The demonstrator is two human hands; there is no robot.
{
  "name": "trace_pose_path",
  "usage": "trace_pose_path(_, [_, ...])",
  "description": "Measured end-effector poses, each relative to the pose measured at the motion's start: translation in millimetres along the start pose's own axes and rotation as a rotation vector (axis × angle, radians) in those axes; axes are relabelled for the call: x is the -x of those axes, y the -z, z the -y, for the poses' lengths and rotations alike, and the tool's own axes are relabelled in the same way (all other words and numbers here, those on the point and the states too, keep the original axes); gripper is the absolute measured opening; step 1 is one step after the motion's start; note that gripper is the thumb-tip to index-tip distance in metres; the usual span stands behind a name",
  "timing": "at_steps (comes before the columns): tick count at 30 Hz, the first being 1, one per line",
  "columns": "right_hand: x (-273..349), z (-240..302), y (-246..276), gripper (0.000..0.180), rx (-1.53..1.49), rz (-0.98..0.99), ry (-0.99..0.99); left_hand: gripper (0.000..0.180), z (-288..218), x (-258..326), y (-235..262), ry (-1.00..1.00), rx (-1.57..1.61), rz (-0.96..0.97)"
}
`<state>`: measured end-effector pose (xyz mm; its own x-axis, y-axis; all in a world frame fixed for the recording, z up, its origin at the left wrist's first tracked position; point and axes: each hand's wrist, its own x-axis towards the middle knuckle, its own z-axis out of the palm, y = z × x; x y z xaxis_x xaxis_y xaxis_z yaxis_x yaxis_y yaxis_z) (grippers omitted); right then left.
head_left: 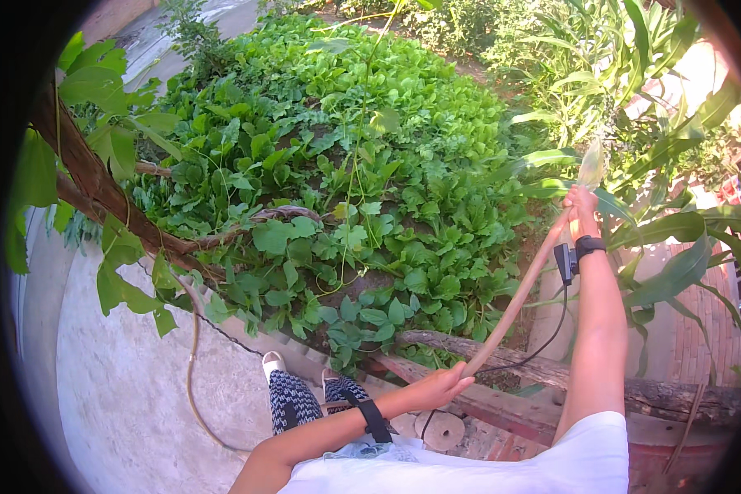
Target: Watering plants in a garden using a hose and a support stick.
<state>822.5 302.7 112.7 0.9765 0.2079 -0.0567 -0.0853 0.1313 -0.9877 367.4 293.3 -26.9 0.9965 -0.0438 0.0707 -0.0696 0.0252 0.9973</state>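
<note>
Far left: brown tree branch (99, 185) runs diagonally from the upper left edge down toward the bed, broad green leaves hanging off it. Below it, bare concrete ground (115, 387). A thin length of hose lies curved on the concrete, running from the branch area down toward the person's feet.

Centre: dense bed of leafy green plants (346, 165), low brick edging (255, 342) on its near side. Person's patterned trousers and white shoes (273, 362) stand just at the edging.

Left hand (438, 387), black strap on the wrist, fingers closed around the lower part of the tan hose (514, 305). Hose rises diagonally up and right from there, over the near right corner of the bed.

Right hand (583, 206), arm stretched out, black wrist strap with a small black device and cable hanging off it. Fingers wrapped around the hose's upper end; water spray (591, 163) leaves upward just beyond the hand.

Near right: weathered logs (634, 391) lying across the bed's near edge. Far right: tall long-leaved plants (675, 123), brick wall behind.
</note>
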Motion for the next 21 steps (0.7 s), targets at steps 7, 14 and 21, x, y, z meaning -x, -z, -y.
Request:
trace_pose_path(7, [20,-6,-13,0.01,0.041,0.002,0.03,0.027,1,1,1,0.065,0.003,0.009])
trace_pose_path(14, [17,3,-18,0.009,0.106,-0.02,0.018,0.027,1,-6,3,0.084,0.009,0.031])
trace_pose_path(21, [44,0,-24,0.01,0.127,-0.039,0.006,0.027,-4,10,-2,0.132,-0.008,0.033])
